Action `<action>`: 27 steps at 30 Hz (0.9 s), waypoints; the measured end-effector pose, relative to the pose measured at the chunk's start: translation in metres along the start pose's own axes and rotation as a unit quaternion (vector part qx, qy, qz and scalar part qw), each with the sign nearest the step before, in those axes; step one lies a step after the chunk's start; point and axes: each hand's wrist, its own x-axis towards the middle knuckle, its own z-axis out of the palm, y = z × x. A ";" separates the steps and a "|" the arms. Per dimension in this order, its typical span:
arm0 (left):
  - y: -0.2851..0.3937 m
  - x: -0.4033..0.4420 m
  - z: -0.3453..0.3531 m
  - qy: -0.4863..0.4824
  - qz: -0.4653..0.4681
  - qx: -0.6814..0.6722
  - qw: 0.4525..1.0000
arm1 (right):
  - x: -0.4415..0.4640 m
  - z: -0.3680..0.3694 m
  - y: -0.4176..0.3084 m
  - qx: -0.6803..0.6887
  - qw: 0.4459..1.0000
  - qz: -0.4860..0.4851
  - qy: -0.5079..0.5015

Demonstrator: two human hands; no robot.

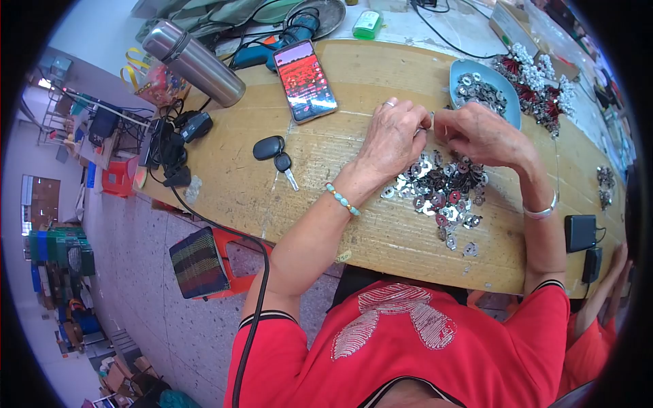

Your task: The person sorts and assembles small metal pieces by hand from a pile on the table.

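Observation:
My left hand (398,134), with a ring on one finger, is closed in a pinch above the far edge of a loose pile of small round metal pieces (449,182). My right hand (479,132) is closed too, its fingertips close to those of the left. Whatever sits between the fingers is too small and hidden to name. The pieces are flat, silvery and dark discs with cut-outs, several of them reddish, spread over the table. Just beyond my right hand stands a light blue dish (515,95) with more such metal pieces in it.
On the wooden table (231,170) lie a lit phone (305,81), a car key with fob (277,155), a steel flask (197,64) and black cables. White and red beaded bunches (537,78) are at the far right, with a black box (580,233) nearer. Another person's arm (602,292) shows right.

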 end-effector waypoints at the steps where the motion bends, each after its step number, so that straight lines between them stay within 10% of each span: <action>1: 0.000 0.000 0.000 0.002 0.002 -0.001 1.000 | -0.001 -0.003 -0.002 0.019 1.000 -0.003 0.019; 20: 0.001 0.002 -0.001 0.045 0.018 -0.004 0.999 | 0.001 -0.020 0.015 -0.069 0.982 -0.010 0.176; 27: 0.010 0.009 -0.010 0.035 -0.188 -0.246 0.950 | 0.005 -0.013 -0.007 0.089 0.984 0.003 0.151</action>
